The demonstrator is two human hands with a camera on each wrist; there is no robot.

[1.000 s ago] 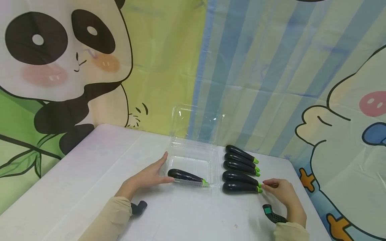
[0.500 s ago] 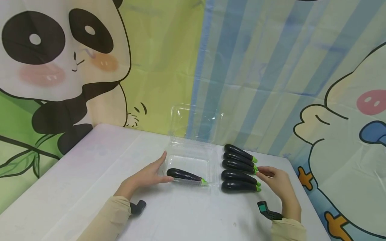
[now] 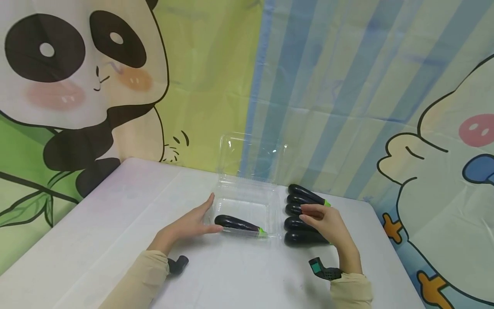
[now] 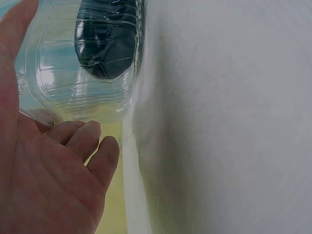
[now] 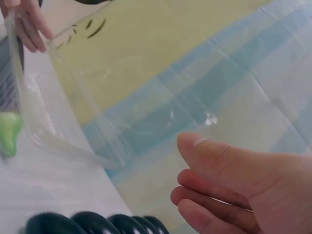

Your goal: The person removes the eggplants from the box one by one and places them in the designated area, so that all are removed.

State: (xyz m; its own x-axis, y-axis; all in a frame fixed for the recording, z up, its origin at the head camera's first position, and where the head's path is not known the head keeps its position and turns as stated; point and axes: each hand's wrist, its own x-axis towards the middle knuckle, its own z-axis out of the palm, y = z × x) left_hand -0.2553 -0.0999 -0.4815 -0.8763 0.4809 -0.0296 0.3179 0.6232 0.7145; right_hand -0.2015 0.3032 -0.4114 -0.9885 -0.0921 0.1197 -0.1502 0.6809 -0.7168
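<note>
A clear hinged plastic box (image 3: 247, 206) stands on the white table with its lid raised. One dark eggplant (image 3: 236, 223) lies along its front side, green tip to the right. My left hand (image 3: 189, 225) rests at the box's left front corner, thumb along the front and fingers against the left side. In the left wrist view, these fingers (image 4: 102, 151) touch the box outside with loosely bent tips. Over the row of eggplants (image 3: 306, 238) right of the box hovers my right hand (image 3: 326, 221), hiding several stem ends. Nothing shows between its fingers in the right wrist view.
Behind the table (image 3: 162, 184) hangs a cloth backdrop (image 3: 324, 86) with a panda and blue stripes. The raised lid (image 3: 251, 156) stands near it. A dark wrist device (image 3: 326, 271) sits on the right forearm, and another (image 3: 178, 265) on the left.
My right hand has moved from the front eggplants' green tips back along the row, then left over it. The left hand, the box and the eggplants stay in place.
</note>
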